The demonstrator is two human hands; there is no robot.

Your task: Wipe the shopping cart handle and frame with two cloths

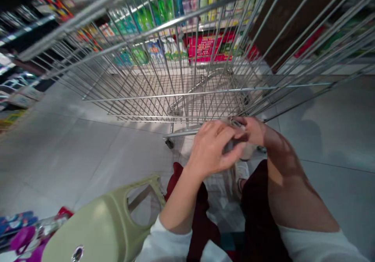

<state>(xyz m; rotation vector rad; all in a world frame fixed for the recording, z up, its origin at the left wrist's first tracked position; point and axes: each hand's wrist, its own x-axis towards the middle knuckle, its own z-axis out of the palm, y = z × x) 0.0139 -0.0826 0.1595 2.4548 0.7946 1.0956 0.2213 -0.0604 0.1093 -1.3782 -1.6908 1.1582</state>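
My left hand [212,146] and my right hand [252,131] meet in front of me, just below the near end of a wire shopping cart [187,94]. Both are curled around a small grey object [233,135] held between them; motion blur hides what it is. The left fingers wrap over it from the left, while the right hand pinches its top end. White sleeves are pushed up on both forearms. The cart basket holds nothing.
A pale green plastic seat or basket [102,223] sits at lower left beside colourful packages [20,230]. Stocked shelves [181,31] run behind the cart and along the left. A dark pillar [281,23] stands at right. Grey floor tiles [336,129] spread around.
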